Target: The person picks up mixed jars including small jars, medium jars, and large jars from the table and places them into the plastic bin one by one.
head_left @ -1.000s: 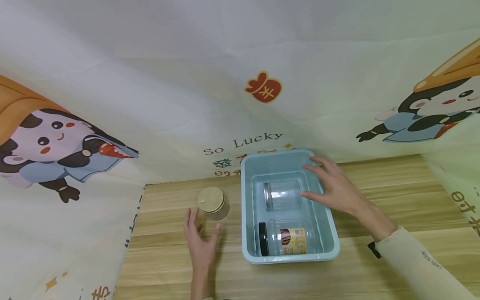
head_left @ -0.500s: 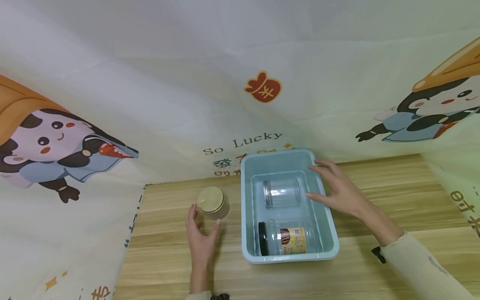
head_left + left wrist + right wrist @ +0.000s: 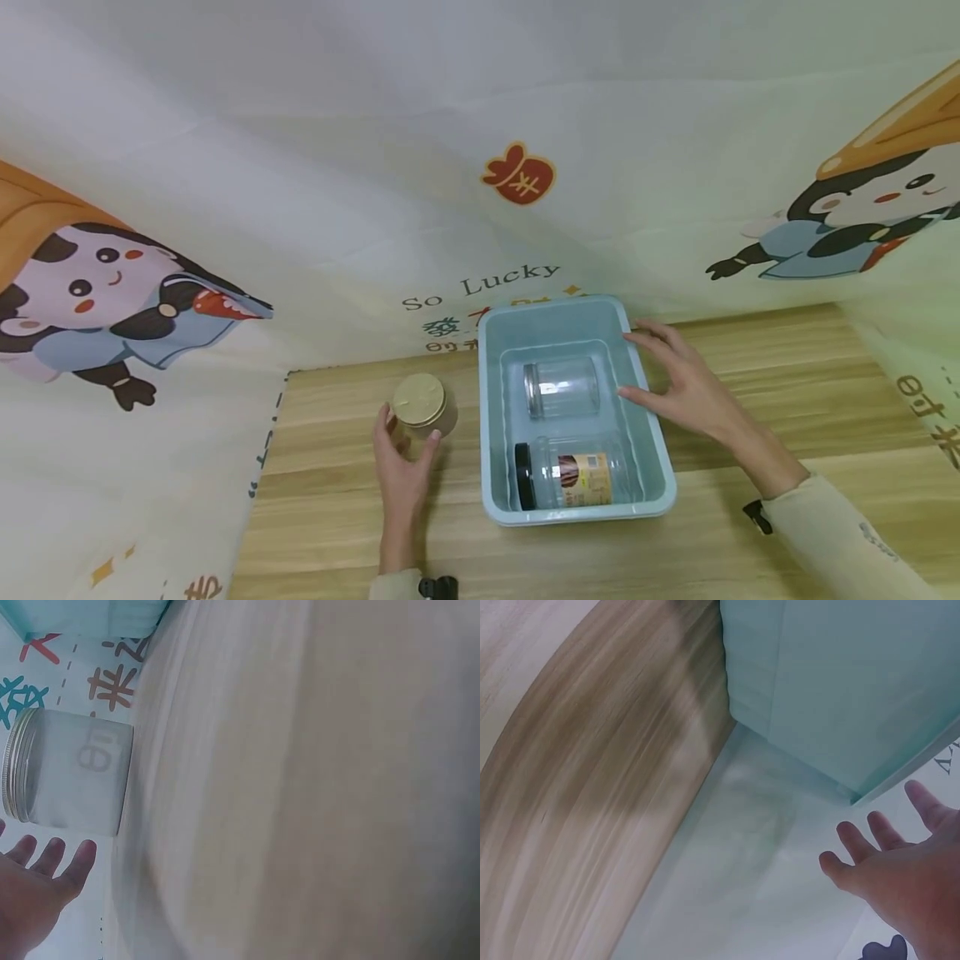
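A clear jar with a gold lid [image 3: 418, 400] stands upright on the table, left of a light blue plastic bin. My left hand [image 3: 402, 477] is at its near side, thumb and fingers spread about it; in the left wrist view, a small gap shows between the fingertips and the jar [image 3: 79, 776]. Over the right rim of the bin [image 3: 487, 433] reaches my right hand [image 3: 690, 393], fingers parted and holding nothing. Inside the bin lie a clear jar with a silver lid [image 3: 564, 388] and a larger labelled jar with a black lid [image 3: 585, 480], both on their sides.
A wood-grain table [image 3: 322, 517] carries the bin and the gold-lidded jar. Behind it hangs a pale printed cloth [image 3: 360, 208] with cartoon figures and lettering, which also covers both sides. The bin's far end is close to this cloth.
My left hand has moved slightly forward, closer around the gold-lidded jar. My right hand has drawn back a little to the right, away from the silver-lidded jar. The jars and bin stay put.
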A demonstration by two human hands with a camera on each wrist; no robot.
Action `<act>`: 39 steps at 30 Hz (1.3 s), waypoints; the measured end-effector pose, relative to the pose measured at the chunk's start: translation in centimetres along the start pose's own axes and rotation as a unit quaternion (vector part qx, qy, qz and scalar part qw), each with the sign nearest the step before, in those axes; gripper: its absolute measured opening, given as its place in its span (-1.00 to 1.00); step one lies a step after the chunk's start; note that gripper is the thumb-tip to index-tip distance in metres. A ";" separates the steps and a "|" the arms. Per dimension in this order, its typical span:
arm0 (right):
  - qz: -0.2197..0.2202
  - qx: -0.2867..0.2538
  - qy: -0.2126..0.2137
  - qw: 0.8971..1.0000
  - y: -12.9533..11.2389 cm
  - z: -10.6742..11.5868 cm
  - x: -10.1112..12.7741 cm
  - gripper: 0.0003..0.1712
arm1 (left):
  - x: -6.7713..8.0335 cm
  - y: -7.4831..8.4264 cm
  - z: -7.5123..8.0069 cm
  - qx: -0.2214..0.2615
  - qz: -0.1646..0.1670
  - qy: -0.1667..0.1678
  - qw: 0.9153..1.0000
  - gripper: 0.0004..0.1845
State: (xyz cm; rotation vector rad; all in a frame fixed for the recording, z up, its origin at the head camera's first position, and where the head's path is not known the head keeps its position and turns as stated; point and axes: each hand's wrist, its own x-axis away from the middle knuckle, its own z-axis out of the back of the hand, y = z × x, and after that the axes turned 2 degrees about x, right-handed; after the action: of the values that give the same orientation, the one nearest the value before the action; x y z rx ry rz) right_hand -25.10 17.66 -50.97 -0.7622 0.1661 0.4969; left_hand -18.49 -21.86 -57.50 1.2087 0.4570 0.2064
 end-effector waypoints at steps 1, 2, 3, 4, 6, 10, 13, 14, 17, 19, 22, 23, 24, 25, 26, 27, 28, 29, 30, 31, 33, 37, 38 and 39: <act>0.000 -0.002 -0.002 1.000 0.0 0.0 0.0 -0.17 | -0.2 -0.6 0.0 0.000 0.006 0.001 1.000 -0.07; -0.001 -0.002 -0.003 1.000 0.0 0.0 0.0 -0.17 | -0.3 -1.1 0.0 -0.002 0.012 0.001 1.000 -0.05; -0.001 -0.004 -0.004 1.000 0.0 -0.1 0.0 -0.17 | -0.5 -1.6 -0.1 -0.004 0.017 0.000 1.000 -0.03; -0.002 -0.006 -0.005 1.000 0.0 -0.1 0.1 -0.17 | -0.6 -1.8 -0.1 -0.007 0.021 -0.002 1.000 -0.02; -0.002 -0.009 -0.005 1.000 0.0 0.0 0.2 -0.17 | -0.9 -2.1 -0.1 -0.011 0.027 -0.006 1.000 -0.01; -0.012 -0.011 -0.009 1.000 0.2 0.0 0.7 -0.16 | -1.3 -2.5 -0.2 -0.012 0.033 -0.011 0.999 -0.02; -0.019 -0.015 -0.011 1.000 0.3 -0.1 1.2 -0.16 | -1.5 -2.5 -0.3 -0.008 0.032 -0.013 0.999 -0.03; -0.019 -0.017 -0.011 1.000 0.4 -0.1 1.3 -0.16 | -1.6 -2.5 -0.3 -0.005 0.032 -0.014 0.999 -0.03; -0.017 -0.026 -0.008 0.999 0.5 -0.2 1.5 -0.17 | -1.7 -2.5 -0.4 0.002 0.033 -0.015 0.999 -0.04; -0.017 -0.031 -0.007 0.999 0.5 -0.3 1.6 -0.17 | -1.7 -2.4 -0.4 0.008 0.035 -0.016 0.999 -0.04; -0.019 -0.037 -0.009 0.999 0.5 -0.3 1.7 -0.17 | -1.8 -2.6 -0.4 0.015 0.037 -0.017 0.999 -0.04; -0.020 -0.039 -0.011 0.999 0.5 -0.3 1.8 -0.17 | -1.8 -2.6 -0.4 0.016 0.039 -0.017 0.999 -0.04; -0.021 -0.043 -0.013 0.999 0.4 -0.4 1.9 -0.17 | -1.8 -2.7 -0.4 0.016 0.039 -0.017 0.999 -0.04; -0.023 -0.046 -0.016 0.999 0.4 -0.4 2.0 -0.17 | -1.9 -2.8 -0.4 0.016 0.040 -0.017 0.999 -0.04; -0.025 -0.050 -0.018 0.998 0.4 -0.4 2.1 -0.17 | -1.9 -2.9 -0.4 0.015 0.041 -0.018 0.999 -0.04; -0.026 -0.055 -0.020 0.998 0.4 -0.4 2.2 -0.17 | -1.9 -2.9 -0.4 0.015 0.040 -0.019 0.999 -0.04; -0.028 -0.060 -0.023 0.998 0.3 -0.5 2.3 -0.17 | -2.0 -2.9 -0.4 0.015 0.037 -0.020 0.999 -0.04; -0.029 -0.063 -0.025 0.997 0.3 -0.5 2.5 -0.16 | -2.0 -2.5 -0.3 0.019 0.039 -0.022 0.999 -0.04; -0.030 -0.066 -0.027 0.997 0.3 -0.6 2.6 -0.16 | -2.0 -2.1 -0.2 0.026 0.040 -0.023 0.999 -0.05; -0.032 -0.069 -0.030 0.997 0.3 -0.6 2.7 -0.15 | -2.0 -1.6 -0.1 0.036 0.043 -0.025 0.998 -0.05; -0.033 -0.074 -0.034 0.996 0.3 -0.7 2.9 -0.14 | -1.9 -0.5 0.0 0.053 0.049 -0.028 0.997 -0.06; -0.032 -0.083 -0.036 0.995 0.3 -0.8 3.1 -0.11 | -2.0 1.0 0.2 0.071 0.064 -0.035 0.995 -0.07; -0.029 -0.084 -0.035 0.995 0.3 -0.8 3.1 -0.11 | -2.0 1.1 0.2 0.069 0.064 -0.038 0.995 -0.07; -0.028 -0.085 -0.036 0.995 0.3 -0.8 3.1 -0.11 | -2.1 1.2 0.1 0.068 0.065 -0.040 0.995 -0.06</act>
State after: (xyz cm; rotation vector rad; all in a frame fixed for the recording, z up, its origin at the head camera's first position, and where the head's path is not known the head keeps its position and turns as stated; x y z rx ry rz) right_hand -22.52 18.48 -52.72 -0.9114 0.0360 0.4892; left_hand -20.18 -22.37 -55.88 1.3766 0.3260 0.2410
